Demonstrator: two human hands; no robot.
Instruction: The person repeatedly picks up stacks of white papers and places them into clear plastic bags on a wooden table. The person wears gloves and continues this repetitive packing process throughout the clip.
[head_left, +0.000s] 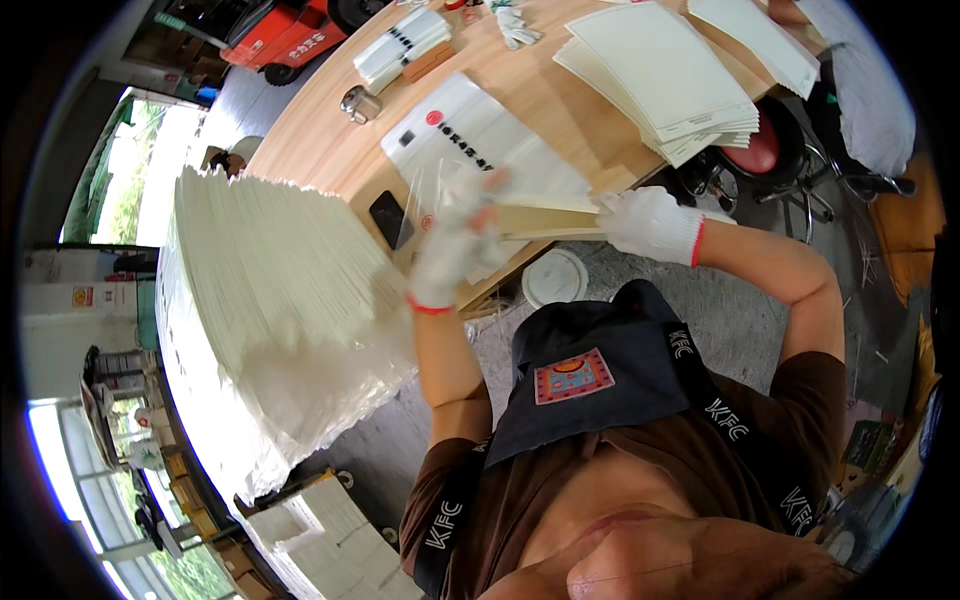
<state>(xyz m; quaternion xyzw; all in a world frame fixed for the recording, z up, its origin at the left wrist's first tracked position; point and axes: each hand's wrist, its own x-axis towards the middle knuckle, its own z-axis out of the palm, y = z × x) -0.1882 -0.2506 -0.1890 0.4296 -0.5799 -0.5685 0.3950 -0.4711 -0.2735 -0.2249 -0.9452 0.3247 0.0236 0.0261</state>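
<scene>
Both my hands wear white knit gloves with red cuffs. My right hand is closed around the right end of a thin cream sheet stack, seen nearly edge-on at the table's near edge. By the stack's other end is my left hand, smeared by motion, with bare fingertips showing. Clear plastic film shows beside the left hand; whether the fingers grip it is unclear. Beyond the hands lies a pile of printed white plastic bags, flat on the wooden table. A black phone rests left of my left hand.
A tall stack of cream sheets, partly wrapped in plastic, rises at the left. More cream sheets overhang the table's right side. A metal canister and folded white packs stand farther back. A white bucket and a stool are below.
</scene>
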